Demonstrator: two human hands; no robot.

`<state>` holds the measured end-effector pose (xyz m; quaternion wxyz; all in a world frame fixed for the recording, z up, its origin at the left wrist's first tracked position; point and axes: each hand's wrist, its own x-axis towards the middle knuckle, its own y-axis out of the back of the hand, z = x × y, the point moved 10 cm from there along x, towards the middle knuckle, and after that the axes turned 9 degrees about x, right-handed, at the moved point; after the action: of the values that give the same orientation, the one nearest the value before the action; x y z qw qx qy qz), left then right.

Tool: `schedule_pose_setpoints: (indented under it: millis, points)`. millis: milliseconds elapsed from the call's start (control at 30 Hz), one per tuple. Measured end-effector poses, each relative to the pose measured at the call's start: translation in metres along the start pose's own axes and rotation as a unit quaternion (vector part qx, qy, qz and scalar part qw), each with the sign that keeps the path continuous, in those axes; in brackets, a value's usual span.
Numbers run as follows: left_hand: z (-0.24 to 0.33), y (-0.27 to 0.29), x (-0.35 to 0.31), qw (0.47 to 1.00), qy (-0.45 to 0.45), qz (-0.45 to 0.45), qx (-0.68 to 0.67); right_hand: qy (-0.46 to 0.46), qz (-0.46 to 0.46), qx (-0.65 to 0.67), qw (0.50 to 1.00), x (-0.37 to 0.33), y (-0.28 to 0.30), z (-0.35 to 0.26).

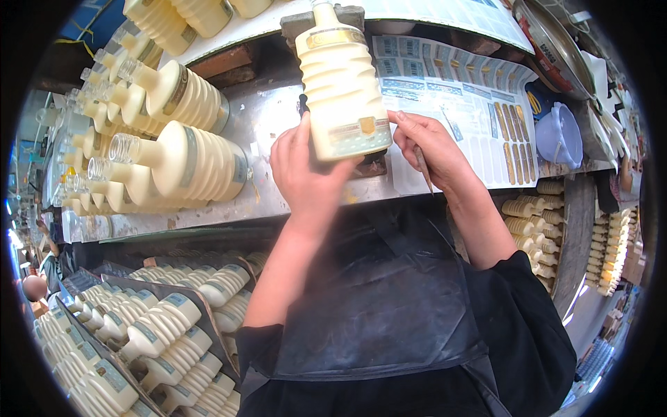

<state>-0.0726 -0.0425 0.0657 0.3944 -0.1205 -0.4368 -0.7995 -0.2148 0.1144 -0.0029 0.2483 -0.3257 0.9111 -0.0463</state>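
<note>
A cream ribbed bottle lies tilted in front of me, its neck away and its base toward me. My left hand is closed round the left side of its base, with the fingers partly hidden and slightly blurred. A gold-and-grey label sits on the bottle near the base. My right hand is at the bottle's lower right corner, thumb and forefinger together at the edge. A thin brown pointed tool is tucked in that same hand, pointing toward me. Beneath the bottle is a dark support block.
Rows of similar bottles lie on the metal table at left. Sheets of labels spread to the right, beside a lilac bucket. Crates of bottles stand at lower left, and more bottles are stacked under the table at right.
</note>
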Motion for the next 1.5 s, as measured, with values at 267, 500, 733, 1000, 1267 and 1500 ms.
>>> schedule_pose_setpoints:
  millis: [267,500,733,1000,1267,1500]
  points:
    - [-0.023,-0.009,-0.007,0.993,0.071,-0.061,-0.067,0.035,-0.01,-0.057,0.998,-0.009,-0.012,-0.013]
    - [-0.043,-0.033,-0.015,0.866,0.236,-0.083,-0.434,0.083,-0.028,-0.066,0.994,-0.012,-0.023,-0.018]
    - [-0.042,-0.039,-0.013,0.855,0.279,-0.069,-0.431,0.106,-0.007,-0.155,0.982,-0.005,-0.025,-0.019]
    - [-0.038,-0.038,-0.013,0.849,0.288,-0.059,-0.439,0.113,0.012,-0.188,0.976,-0.007,-0.025,-0.023]
    - [-0.048,-0.037,-0.016,0.812,0.299,-0.072,-0.496,0.072,-0.053,-0.081,0.993,-0.009,-0.024,-0.023]
    - [-0.055,-0.034,-0.022,0.818,0.323,-0.064,-0.472,0.055,-0.054,-0.106,0.991,-0.012,-0.022,-0.023]
